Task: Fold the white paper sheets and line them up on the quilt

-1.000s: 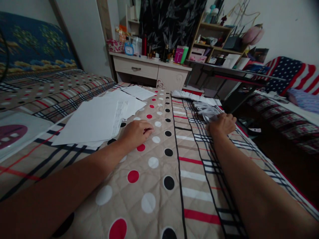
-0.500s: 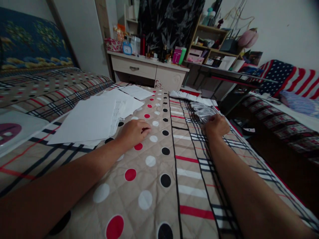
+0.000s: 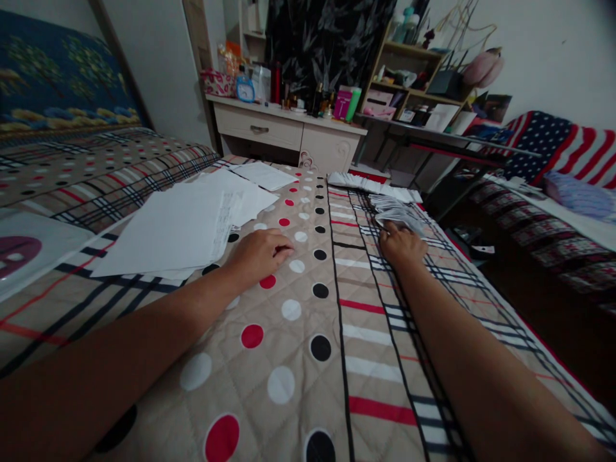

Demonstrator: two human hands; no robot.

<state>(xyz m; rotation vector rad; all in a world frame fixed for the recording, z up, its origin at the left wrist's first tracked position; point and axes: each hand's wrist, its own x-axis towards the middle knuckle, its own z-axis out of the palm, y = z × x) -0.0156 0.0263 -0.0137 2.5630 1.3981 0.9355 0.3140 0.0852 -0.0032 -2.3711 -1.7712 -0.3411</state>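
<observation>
My left hand (image 3: 260, 252) rests on the quilt (image 3: 308, 333) with its fingers curled under, just right of a pile of white paper sheets (image 3: 178, 224). Nothing shows in it. My right hand (image 3: 402, 245) is closed on the near end of a fanned row of small white packets (image 3: 397, 215) lying on the plaid strip of the quilt. Further back lies a second row of white packets (image 3: 370, 186) near the bed's far edge.
A white plastic bag with a purple print (image 3: 24, 250) lies at the far left. Beyond the bed stand a cluttered dresser (image 3: 289, 131), a shelf and desk (image 3: 423, 96), and a second bed with a flag-pattern cover (image 3: 563, 147). The floor gap (image 3: 543, 301) is to the right.
My right hand has slid left and slightly back along the packets, drawing them with it. My left hand has stayed in place.
</observation>
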